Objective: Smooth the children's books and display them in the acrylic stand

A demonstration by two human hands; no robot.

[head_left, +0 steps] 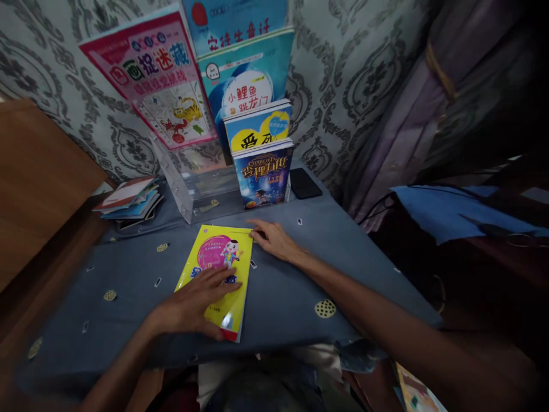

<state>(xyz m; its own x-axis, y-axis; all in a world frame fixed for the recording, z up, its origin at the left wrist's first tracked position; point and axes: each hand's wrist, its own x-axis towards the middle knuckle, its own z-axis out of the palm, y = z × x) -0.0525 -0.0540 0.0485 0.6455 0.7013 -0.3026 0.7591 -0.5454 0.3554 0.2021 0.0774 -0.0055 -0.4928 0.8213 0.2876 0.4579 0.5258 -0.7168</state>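
Bare forearms [351,294] cross the blue-grey tablecloth [291,309]. Spread loosely, the left hand [193,300] lies on the yellow children's book [218,250], hiding part of its title; the right hand [277,240] meets its top right corner, whether pinching I cannot tell. Behind, a clear acrylic rack [176,182] bears upright books [263,177], between a booklet pile [131,200] and a black smartphone [305,183].

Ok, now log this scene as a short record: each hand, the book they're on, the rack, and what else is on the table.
Left hand: spread across the yellow book's cover
Right hand: fingers at the book's top right corner
Yellow book: flat on the cloth-covered table, front up
Clear rack: holds upright books, pink one at left, dark blue one front right
Left of rack: pile of thin books
Right of rack: dark flat object, perhaps a phone
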